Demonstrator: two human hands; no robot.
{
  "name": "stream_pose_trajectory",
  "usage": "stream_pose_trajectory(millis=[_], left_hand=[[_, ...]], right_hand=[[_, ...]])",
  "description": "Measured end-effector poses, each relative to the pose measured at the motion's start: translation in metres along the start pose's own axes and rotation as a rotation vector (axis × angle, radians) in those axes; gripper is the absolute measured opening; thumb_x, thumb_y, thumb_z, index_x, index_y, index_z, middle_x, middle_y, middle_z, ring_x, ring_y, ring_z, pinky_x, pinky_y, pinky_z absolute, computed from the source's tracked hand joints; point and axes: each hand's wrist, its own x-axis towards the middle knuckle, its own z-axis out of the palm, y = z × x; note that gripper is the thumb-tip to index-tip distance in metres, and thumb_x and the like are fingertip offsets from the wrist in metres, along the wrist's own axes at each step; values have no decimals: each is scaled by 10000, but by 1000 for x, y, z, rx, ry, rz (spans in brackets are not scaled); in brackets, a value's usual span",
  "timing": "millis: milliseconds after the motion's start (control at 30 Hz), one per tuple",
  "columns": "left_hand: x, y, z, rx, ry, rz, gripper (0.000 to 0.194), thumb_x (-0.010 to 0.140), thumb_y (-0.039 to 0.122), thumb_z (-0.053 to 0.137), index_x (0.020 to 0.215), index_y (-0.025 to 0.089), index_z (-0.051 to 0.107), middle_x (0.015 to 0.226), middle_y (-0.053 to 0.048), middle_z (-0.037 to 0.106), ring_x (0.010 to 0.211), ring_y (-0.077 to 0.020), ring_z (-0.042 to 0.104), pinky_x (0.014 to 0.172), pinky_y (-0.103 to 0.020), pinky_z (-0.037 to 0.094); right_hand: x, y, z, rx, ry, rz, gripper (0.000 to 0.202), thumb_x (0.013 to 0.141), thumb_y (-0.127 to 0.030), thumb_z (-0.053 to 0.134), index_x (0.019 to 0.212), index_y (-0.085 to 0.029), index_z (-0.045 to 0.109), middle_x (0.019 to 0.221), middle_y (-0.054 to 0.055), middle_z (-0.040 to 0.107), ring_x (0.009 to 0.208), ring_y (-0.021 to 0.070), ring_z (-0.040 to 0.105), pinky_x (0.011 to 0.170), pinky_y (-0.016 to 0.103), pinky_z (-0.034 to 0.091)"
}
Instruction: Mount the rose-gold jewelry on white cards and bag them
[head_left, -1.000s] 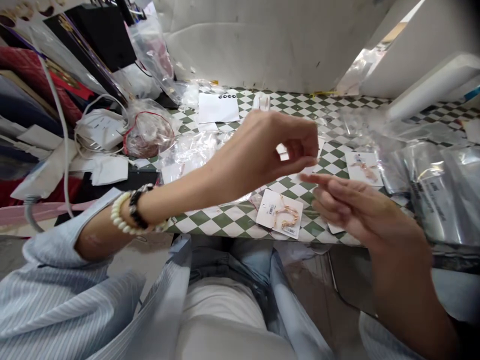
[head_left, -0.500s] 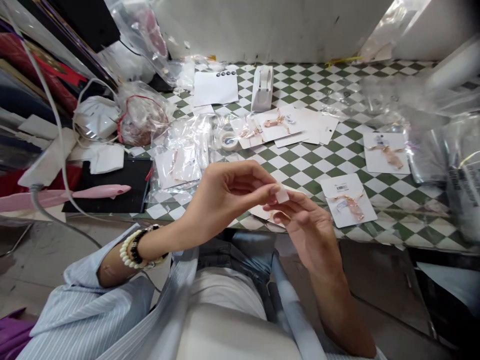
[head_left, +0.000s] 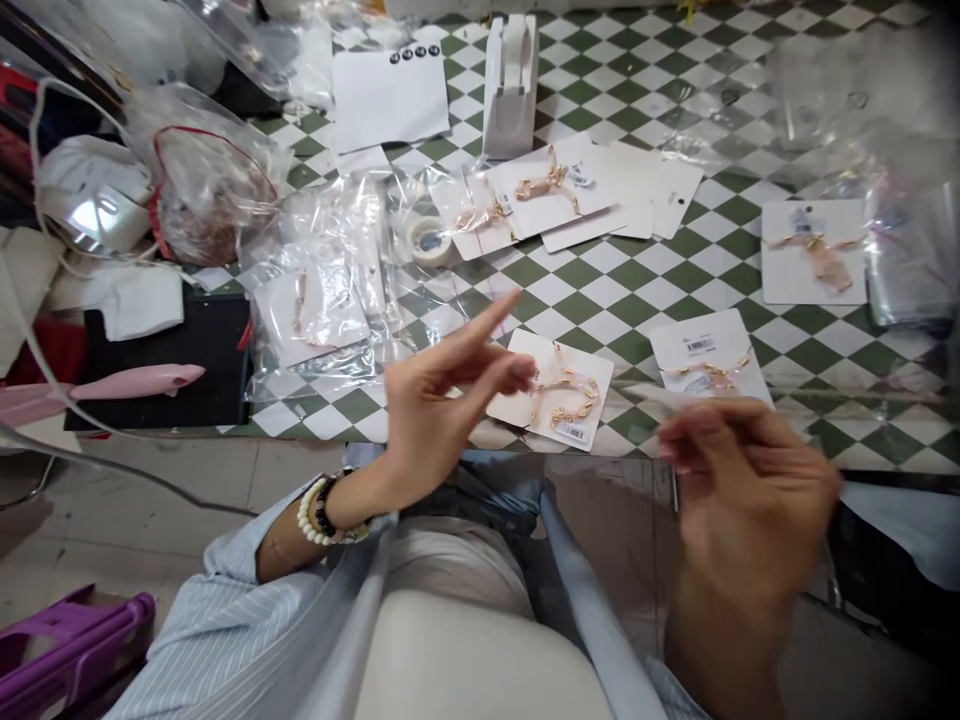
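While pinching a small whitish strip (head_left: 655,397), motion-blurred, between thumb and fingers of the bare right hand (head_left: 750,490), held the bare left hand (head_left: 431,410) loosely spread, with index finger stretched away from thumb. Had the strip, in view, over the front part of the green-and-white checked tabletop (head_left: 637,285), between a white square card (head_left: 538,352) under the left fingertips and a white barcoded card (head_left: 675,342) just behind the right hand, partly covered by it. Could not tell contact between left thumb and square card. Saw a pink-and-gold beaded bracelet (head_left: 583,411) curled on the square card. Noted a white card with pink pendant (head_left: 784,280) farther right, beside clear plastic bags (head_left: 911,265). Farther back, logged overlapping white jewellery cards (head_left: 592,205), a cream tape roll (head_left: 416,241) beside them, a white tape dispenser (head_left: 510,125) behind. At left, spotted a flat black board (head_left: 172,400) partly under a long pink object (head_left: 139,381).
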Motion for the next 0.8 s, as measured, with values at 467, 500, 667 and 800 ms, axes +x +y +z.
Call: stream_pose_trajectory(millis=[467, 500, 667, 800], left_hand=[[-25, -12, 37, 913, -176, 317, 173, 989, 289, 551, 853, 207, 619, 809, -51, 639, 741, -211, 550, 647, -341, 438], [-24, -11, 37, 934, -188, 306, 158, 989, 256, 548, 858, 194, 612, 814, -47, 632, 744, -206, 544, 658, -334, 432], [-21, -10, 40, 946, -218, 263, 124, 964, 184, 551, 846, 160, 581, 827, -36, 599, 772, -193, 518, 691, -314, 425], [-19, -12, 46, 887, -206, 321, 171, 970, 153, 540, 802, 160, 571, 788, -25, 584, 754, -187, 477, 694, -301, 417]], right_hand=[[7, 44, 4, -456, -339, -611, 532, 796, -91, 755, 1224, -387, 648, 1046, -9, 731, 949, 221, 682, 682, 357, 551], [8, 44, 5, -462, -320, -638, 516, 791, -86, 760, 1215, -360, 653, 1026, -8, 736, 922, 209, 688, 666, 340, 551], [8, 42, 10, -466, -263, -660, 443, 795, -84, 764, 1172, -294, 664, 982, -6, 740, 836, 165, 693, 639, 291, 552], [4, 42, 11, -506, -265, -679, 456, 814, -71, 736, 1203, -289, 640, 1008, -3, 736, 848, 162, 712, 686, 288, 576]])
